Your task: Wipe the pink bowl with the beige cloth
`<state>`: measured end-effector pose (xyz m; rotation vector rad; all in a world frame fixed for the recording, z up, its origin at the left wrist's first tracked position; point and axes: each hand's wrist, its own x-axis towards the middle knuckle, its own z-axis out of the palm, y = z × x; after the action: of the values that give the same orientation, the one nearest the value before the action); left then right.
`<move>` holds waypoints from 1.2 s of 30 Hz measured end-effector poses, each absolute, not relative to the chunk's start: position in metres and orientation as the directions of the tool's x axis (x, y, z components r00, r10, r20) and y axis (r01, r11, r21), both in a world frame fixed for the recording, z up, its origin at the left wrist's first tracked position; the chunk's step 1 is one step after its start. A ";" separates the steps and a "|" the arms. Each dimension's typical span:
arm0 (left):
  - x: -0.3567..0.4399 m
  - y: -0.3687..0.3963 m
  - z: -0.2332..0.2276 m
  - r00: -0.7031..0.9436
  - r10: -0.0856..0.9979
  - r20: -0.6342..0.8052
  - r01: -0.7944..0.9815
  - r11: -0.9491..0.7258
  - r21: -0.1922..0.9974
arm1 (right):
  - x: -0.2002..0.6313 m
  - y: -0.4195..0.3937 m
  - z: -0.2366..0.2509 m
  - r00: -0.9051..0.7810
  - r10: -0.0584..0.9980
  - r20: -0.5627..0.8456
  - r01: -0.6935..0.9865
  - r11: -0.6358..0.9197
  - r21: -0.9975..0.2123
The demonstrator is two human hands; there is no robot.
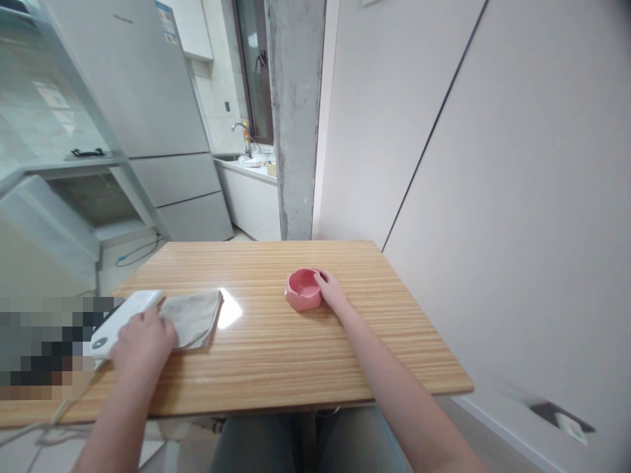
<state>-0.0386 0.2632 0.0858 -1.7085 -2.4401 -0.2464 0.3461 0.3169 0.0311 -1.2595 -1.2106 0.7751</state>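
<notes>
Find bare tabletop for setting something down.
Free: table between cloth and pink ashtray; also from the right forearm to the table's right edge. Crowded: the left end, with left hand, cloth and white device bunched together.

lettering [123,19] and label [166,23] on fridge [138,92], unreadable

Upright pink bowl [302,303], folded cloth [195,318]

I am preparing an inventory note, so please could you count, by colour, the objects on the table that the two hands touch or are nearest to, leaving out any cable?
Pink: 1 (ashtray-like dish)
Grey: 1 (folded cloth)
White: 1 (flat device, mostly white)
Total: 3
</notes>
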 end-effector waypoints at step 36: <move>0.195 0.285 0.097 0.733 0.619 0.282 0.622 -0.778 0.091 | 0.347 0.303 0.051 0.253 0.942 0.221 0.442 0.091 -0.892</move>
<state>0.1954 0.2849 0.0966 -2.9153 -1.0431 -0.4693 0.3470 0.3026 0.0509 -1.5165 -1.3487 0.6231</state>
